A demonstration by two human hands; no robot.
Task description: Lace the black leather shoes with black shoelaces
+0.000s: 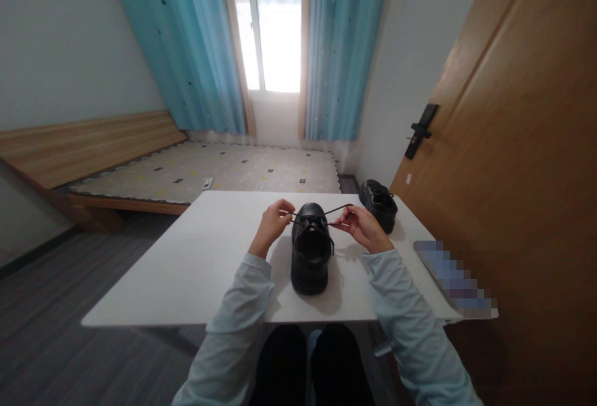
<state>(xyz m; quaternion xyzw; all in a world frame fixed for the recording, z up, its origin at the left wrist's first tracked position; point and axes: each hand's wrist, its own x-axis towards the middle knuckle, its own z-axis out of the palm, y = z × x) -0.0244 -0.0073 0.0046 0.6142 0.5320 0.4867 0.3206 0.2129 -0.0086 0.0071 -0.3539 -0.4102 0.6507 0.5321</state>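
While both hands pinch the lace ends, a black shoe [310, 247] sits at the middle of the white table [196, 269].
Left hand [273, 222] is closed on the lace [321, 216] just left of the shoe, right hand [359, 226] closed on it just right, the lace pulled taut between them. A second black shoe [379, 204] rests further right of centre, near the wooden door [513, 145].
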